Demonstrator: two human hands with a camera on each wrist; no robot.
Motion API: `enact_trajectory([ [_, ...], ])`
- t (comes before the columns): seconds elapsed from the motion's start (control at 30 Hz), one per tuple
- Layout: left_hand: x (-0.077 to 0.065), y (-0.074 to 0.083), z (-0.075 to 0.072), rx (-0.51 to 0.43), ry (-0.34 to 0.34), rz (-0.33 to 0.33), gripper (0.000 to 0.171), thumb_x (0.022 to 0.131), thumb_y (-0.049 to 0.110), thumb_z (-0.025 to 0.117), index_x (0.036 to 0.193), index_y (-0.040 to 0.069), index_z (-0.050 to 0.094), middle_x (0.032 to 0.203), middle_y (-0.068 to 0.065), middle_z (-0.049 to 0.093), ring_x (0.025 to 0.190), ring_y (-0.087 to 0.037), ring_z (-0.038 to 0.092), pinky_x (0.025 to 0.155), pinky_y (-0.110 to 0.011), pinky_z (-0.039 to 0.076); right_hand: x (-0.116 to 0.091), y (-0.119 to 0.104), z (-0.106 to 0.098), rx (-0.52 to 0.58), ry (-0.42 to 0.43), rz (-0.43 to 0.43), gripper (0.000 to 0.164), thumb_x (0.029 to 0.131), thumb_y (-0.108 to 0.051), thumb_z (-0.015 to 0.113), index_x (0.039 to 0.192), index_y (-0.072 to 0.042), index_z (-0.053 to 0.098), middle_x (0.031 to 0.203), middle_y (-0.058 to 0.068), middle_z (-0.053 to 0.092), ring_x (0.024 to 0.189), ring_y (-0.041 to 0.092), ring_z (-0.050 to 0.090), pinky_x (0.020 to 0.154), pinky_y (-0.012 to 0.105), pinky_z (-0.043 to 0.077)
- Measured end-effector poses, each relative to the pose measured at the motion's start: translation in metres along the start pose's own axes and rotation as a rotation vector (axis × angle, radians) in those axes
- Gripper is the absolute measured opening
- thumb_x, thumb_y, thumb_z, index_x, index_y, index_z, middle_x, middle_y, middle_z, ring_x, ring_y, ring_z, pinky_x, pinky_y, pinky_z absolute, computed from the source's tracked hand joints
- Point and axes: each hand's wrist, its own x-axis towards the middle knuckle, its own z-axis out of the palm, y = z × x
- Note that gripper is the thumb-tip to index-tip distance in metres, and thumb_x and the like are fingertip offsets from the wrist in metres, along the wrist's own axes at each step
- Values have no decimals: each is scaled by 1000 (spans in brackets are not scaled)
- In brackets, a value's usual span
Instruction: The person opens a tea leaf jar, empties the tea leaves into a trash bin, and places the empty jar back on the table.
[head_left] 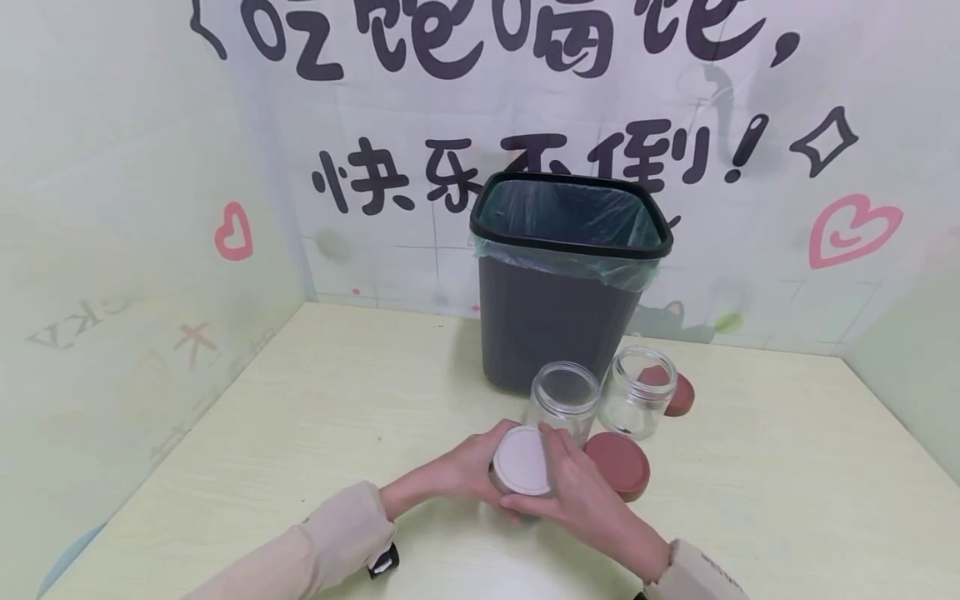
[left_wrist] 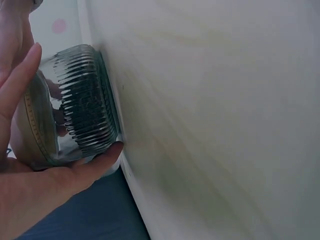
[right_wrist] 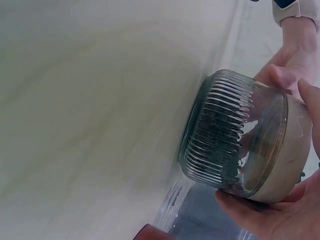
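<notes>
Both hands are around a ribbed glass jar [right_wrist: 220, 130] with a pale lid [head_left: 522, 461], which stands upright on the table. My left hand [head_left: 468, 468] grips it from the left, its fingers [left_wrist: 97, 162] along the ribbed side near the base. From the right my right hand [head_left: 585, 492] holds the lid and upper side, thumb at the near edge. Dark patches show through the ribbed glass; whether these are contents I cannot tell. Just behind stands a lidless clear jar [head_left: 566, 408], with a dark red lid [head_left: 618, 467] lying beside my right hand.
A second open clear jar [head_left: 628, 412] stands to the right, another red lid [head_left: 681, 397] behind it. A dark grey bin [head_left: 555, 321] with a clear liner rises behind the jars, near the back wall. Light walls border the pale wooden table [head_left: 787, 483].
</notes>
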Motion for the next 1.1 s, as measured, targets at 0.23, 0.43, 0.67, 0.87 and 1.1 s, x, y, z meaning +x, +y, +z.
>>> enact_trajectory([
  [0.23, 2, 5, 5, 24, 20, -15, 82, 53, 15, 91, 121, 5, 47, 118, -10, 61, 107, -25, 58, 89, -26, 46, -3, 2, 1, -15, 40, -17, 82, 66, -43, 80, 121, 7, 46, 101, 14, 56, 82, 20, 57, 65, 26, 48],
  [0.43, 6, 2, 6, 56, 3, 27, 81, 52, 15, 91, 120, 4, 50, 116, -10, 62, 107, -22, 58, 88, -23, 46, -4, 9, 2, -60, 87, -94, 78, 69, -51, 75, 117, 5, 50, 96, 10, 59, 77, 16, 56, 62, 23, 46],
  [0.67, 8, 0, 6, 60, -10, 37, 80, 52, 15, 91, 120, 4, 49, 117, -11, 62, 108, -23, 58, 90, -23, 46, -4, 13, 2, -111, 143, -160, 79, 71, -58, 70, 114, 6, 52, 96, 12, 61, 77, 17, 59, 60, 23, 47],
  [0.87, 8, 1, 6, 43, -20, 34, 80, 52, 14, 91, 120, 5, 49, 117, -10, 61, 108, -23, 58, 91, -23, 45, -4, 14, 2, -133, 150, -174, 80, 73, -61, 67, 113, 7, 54, 98, 14, 62, 78, 16, 59, 62, 25, 49],
  [1.1, 8, 2, 6, 38, -22, 23, 80, 52, 14, 91, 120, 6, 50, 117, -9, 62, 108, -21, 58, 90, -23, 45, -4, 14, 1, -129, 129, -143, 80, 72, -61, 68, 113, 6, 54, 102, 15, 63, 80, 16, 59, 65, 29, 49],
])
